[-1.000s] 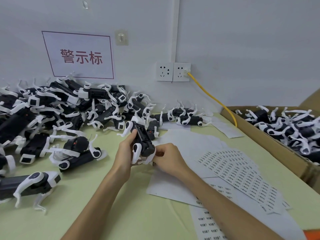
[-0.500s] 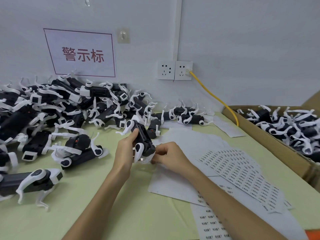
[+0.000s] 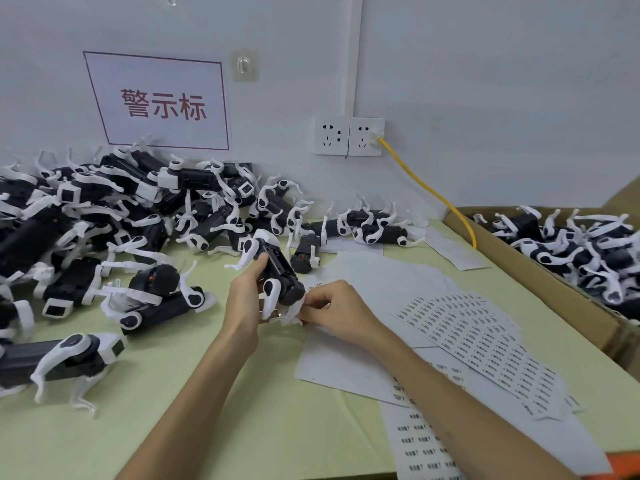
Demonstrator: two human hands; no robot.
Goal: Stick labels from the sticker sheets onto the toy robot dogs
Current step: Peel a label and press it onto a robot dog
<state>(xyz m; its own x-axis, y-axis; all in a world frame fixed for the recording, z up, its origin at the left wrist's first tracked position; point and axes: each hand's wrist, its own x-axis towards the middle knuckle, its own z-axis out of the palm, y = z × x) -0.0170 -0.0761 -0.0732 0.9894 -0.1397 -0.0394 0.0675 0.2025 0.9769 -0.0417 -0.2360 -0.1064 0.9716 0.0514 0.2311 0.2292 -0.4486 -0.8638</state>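
A cardboard box (image 3: 561, 296) stands along the right edge of the pale green table (image 3: 173, 420), open at the top and filled with a tangle of black-and-white toy dogs (image 3: 581, 251), legs pointing every way. A larger loose pile of the same dogs (image 3: 104, 223) is heaped against the wall at the left and spills toward the middle of the table.

One toy robot dog (image 3: 278, 271) is held above the table at the centre, its black body tilted with one end toward the wall. The left hand (image 3: 244, 299) grips it round the side, thumb along the body. The right hand (image 3: 337, 306) has its fingers curled, their tips pinching at the white part on the dog's near end; whether a label sits between them cannot be told.

Just right of the hands lie fanned sticker sheets (image 3: 485, 344) printed with rows of small labels, on top of blank white sheets (image 3: 346, 362). Another label sheet (image 3: 419, 445) lies under the right forearm.

On the wall are a sign with red characters (image 3: 159, 102), a clear hook (image 3: 244, 65) and a double socket (image 3: 348, 136), with a yellow cable (image 3: 429, 188) running down behind the box.
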